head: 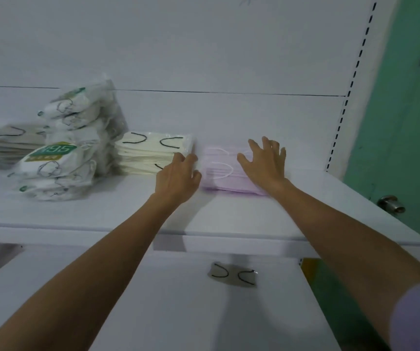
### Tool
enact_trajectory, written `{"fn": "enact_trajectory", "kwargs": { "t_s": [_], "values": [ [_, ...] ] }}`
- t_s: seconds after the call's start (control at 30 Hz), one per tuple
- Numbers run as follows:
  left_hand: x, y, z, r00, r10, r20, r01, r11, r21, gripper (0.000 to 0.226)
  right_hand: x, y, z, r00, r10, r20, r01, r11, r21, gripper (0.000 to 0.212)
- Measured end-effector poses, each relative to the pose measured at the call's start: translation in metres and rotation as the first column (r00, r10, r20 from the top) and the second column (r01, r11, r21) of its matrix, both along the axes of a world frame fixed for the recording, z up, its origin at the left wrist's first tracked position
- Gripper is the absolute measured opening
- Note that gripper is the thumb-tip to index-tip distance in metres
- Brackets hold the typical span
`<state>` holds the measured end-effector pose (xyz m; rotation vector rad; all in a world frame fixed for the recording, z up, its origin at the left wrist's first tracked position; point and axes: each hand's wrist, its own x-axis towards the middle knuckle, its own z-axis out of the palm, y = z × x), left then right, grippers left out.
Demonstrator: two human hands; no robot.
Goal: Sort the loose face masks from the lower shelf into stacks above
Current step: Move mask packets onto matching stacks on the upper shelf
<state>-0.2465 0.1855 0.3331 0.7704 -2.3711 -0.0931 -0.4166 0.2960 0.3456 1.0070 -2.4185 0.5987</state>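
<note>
Head: left hand (178, 177), right hand (264, 164) at pink stack (219, 173) edges.

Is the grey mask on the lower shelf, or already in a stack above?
On the lower shelf: the grey mask lies flat and alone there, in no stack.

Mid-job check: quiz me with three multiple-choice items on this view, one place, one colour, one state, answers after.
1. Where is the single grey mask? A. upper shelf B. lower shelf C. door handle
2. What colour is the stack under the right hand? A. lilac B. green C. red
3. How is the right hand? A. fist B. open, fingers spread C. pinching a loop
Answers: B, it lies alone below the stacks; A, the lilac stack has white loops; B, straight fingers rest on top.
</note>
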Motion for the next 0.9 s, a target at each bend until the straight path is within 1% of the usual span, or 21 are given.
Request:
{"fn": "enact_trajectory", "kwargs": {
  "t_s": [0.13,0.23,0.3,0.37,0.4,0.47,0.6,0.63,0.7,0.83,0.9],
  "values": [
    [0.038,0.026,-0.015,0.997,-0.074,-0.019,0.075,0.996,0.047,0.035,0.052,0.030,-0.013,1.000,0.019,0.005,-0.019,1.000,-0.015,0.057],
    [0.067,0.054,-0.031,0.987,-0.144,-0.064,0.146,0.989,0.029,0.033,0.093,0.064,-0.029,0.999,0.040,0.002,-0.040,0.997,-0.059,0.055],
    [0.085,0.076,-0.044,0.976,-0.200,-0.085,0.203,0.979,0.021,0.031,0.120,0.089,-0.043,0.999,0.028,-0.029,-0.031,0.996,-0.079,0.048],
    [0.098,0.095,-0.062,0.965,-0.245,-0.095,0.250,0.968,0.038,0.030,0.142,0.112,-0.060,0.997,0.007,-0.071,-0.013,0.996,-0.086,0.036],
    [0.103,0.104,-0.072,0.960,-0.263,-0.093,0.269,0.962,0.052,0.030,0.150,0.122,-0.067,0.997,-0.004,-0.077,-0.003,0.996,-0.094,0.030],
    [0.112,0.118,-0.094,0.952,-0.297,-0.073,0.303,0.948,0.097,0.030,0.163,0.139,-0.082,0.999,-0.014,-0.042,0.009,0.993,-0.119,0.022],
    [0.119,0.132,-0.137,0.947,-0.320,0.002,0.314,0.930,0.190,0.030,0.172,0.163,-0.116,1.000,0.003,-0.028,-0.007,0.988,-0.152,0.023],
    [0.119,0.133,-0.145,0.949,-0.314,0.016,0.305,0.930,0.206,0.030,0.171,0.167,-0.125,1.000,-0.001,-0.014,-0.002,0.985,-0.172,0.025],
    [0.117,0.130,-0.161,0.955,-0.292,0.041,0.273,0.928,0.252,0.031,0.166,0.172,-0.143,0.996,-0.006,0.085,0.019,0.988,-0.156,0.027],
    [0.110,0.114,-0.209,0.964,-0.243,0.109,0.188,0.910,0.369,0.035,0.144,0.170,-0.198,0.957,-0.051,0.285,0.065,0.997,-0.042,0.034],
    [0.102,0.101,-0.239,0.964,-0.221,0.149,0.142,0.899,0.415,0.036,0.126,0.159,-0.228,0.929,-0.088,0.360,0.085,0.996,0.024,0.038]
  ]
}}
